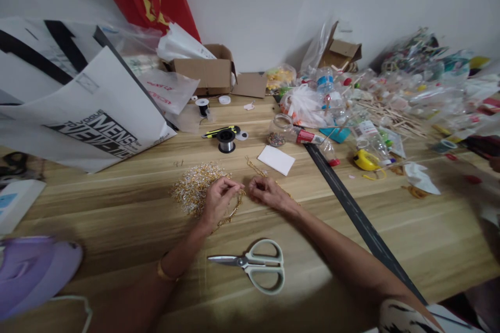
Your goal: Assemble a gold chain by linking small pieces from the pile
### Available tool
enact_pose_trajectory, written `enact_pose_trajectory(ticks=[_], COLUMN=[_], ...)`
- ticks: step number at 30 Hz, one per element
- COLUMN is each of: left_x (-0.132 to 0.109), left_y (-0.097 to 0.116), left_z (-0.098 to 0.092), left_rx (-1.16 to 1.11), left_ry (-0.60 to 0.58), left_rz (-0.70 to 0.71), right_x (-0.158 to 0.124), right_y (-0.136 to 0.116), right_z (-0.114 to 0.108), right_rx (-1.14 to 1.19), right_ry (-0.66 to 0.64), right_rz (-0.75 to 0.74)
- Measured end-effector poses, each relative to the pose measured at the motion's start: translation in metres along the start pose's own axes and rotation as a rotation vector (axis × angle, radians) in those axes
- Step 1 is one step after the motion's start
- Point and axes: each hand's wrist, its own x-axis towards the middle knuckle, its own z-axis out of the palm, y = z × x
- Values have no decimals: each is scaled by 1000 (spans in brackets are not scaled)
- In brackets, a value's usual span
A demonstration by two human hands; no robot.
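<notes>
My left hand [221, 199] is closed in a pinch on a thin gold chain [234, 212], which hangs from the fingertips and curves down to the tabletop. Just across from it, my right hand [269, 193] has its fingers curled together; what they hold is too small or hidden to make out. Another length of gold chain [255, 168] lies by the right knuckles and seems to pass beneath that hand. Beside the left hand spreads a heap of small gold and silver pieces [195, 184]. Scissors with pale handles [265, 265] lie partly spread in front of both hands.
Beyond the hands are a wire spool [226, 141], a yellow-black cutter [219, 131], a white card [276, 159] and a jar of beads [277, 138]. A dark strip [351, 208] crosses the table. Bags and a carton [207, 70] stand behind; bottles and sticks clutter the right.
</notes>
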Motion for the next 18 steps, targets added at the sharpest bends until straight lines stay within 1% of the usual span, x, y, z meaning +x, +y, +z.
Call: enact_pose_trajectory(ticks=[4,7,12,15,18], left_x=[1,2,2,1,1], left_y=[1,2,4,7,11], left_z=[0,2,3,2,2], left_rx=[-43,-54,-62,-47,-22], left_ry=[-13,-42,-64,-83,-115], left_rz=[-69,-91,-88,-89,-83], right_x=[1,1,-1,-3,-4], right_y=[-2,-6,-15,-20,-21], right_z=[1,4,8,7,5], right_rx=[93,227,450,492,487], right_ry=[63,83,18,-29,-72], right_rz=[28,49,16,25,16])
